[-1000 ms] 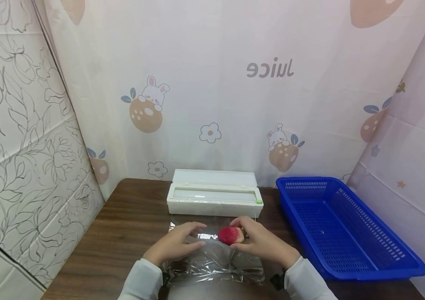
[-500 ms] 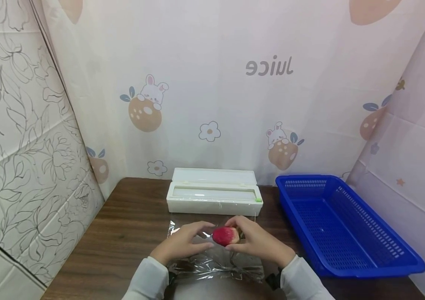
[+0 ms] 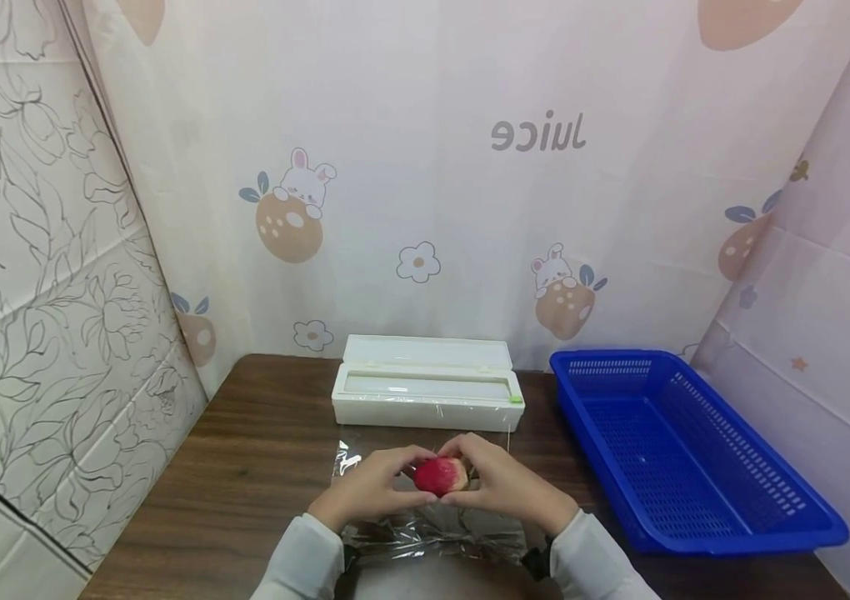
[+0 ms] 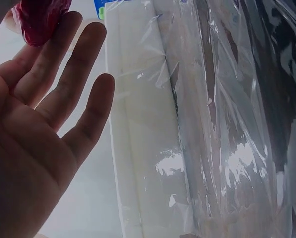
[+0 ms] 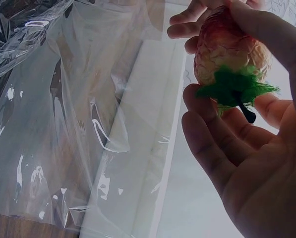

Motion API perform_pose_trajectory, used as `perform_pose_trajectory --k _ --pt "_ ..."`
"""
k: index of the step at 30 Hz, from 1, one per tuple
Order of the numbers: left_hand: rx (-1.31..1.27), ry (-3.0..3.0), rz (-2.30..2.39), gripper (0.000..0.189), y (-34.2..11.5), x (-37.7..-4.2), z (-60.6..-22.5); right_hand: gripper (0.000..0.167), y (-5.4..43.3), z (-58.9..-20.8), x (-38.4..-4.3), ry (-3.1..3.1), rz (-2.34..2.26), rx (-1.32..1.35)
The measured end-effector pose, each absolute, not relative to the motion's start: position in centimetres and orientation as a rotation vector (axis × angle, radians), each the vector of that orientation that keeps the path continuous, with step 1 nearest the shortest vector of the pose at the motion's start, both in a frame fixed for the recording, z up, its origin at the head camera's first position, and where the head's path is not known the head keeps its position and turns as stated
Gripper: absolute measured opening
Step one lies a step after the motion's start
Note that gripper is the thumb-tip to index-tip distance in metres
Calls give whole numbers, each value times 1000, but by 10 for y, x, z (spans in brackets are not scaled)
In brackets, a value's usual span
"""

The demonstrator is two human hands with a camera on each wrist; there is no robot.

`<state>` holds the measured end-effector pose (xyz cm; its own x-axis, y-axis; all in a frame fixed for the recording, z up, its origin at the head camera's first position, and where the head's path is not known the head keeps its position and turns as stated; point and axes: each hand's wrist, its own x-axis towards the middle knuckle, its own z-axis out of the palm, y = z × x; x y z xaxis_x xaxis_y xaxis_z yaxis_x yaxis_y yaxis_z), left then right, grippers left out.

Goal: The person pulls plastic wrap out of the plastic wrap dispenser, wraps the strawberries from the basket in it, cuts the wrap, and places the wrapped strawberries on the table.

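A strawberry (image 3: 436, 476), red at the tip and pale yellow towards its green leafy cap and dark stem, is held up between both hands. My right hand (image 3: 511, 482) grips it round the leafy end, thumb and fingers on either side. My left hand (image 3: 371, 485) pinches the red tip with thumb and forefinger; its other fingers (image 4: 71, 84) are spread out. Beneath the hands lies a sheet of clear cling film (image 3: 410, 537), wrinkled at its near edge. It runs out of a white cling film box (image 3: 425, 413) with its lid raised.
A blue plastic basket (image 3: 695, 546) with slotted sides stands at the right of the dark wooden table (image 3: 245, 442). A green slider (image 3: 517, 399) sits on the box's right end. Printed curtains close off the back and sides.
My right hand has brought the strawberry leftwards while my left hand has come in from the left. The left fingertips, apart from the fruit before, now take hold of its tip.
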<state>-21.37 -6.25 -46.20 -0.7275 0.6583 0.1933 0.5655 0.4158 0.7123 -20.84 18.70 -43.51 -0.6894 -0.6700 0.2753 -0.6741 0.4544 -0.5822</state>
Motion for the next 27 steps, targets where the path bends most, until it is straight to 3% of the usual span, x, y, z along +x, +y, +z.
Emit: perform_pose_trajectory --k 18,27 --pt "1082 2559 1259 46 -67 -215 -465 44 188 -437 -211 -2819 1171 1177" --pt "1028 2588 1145 48 -65 -216 -470 42 185 -445 -212 -2773 1010 1263"
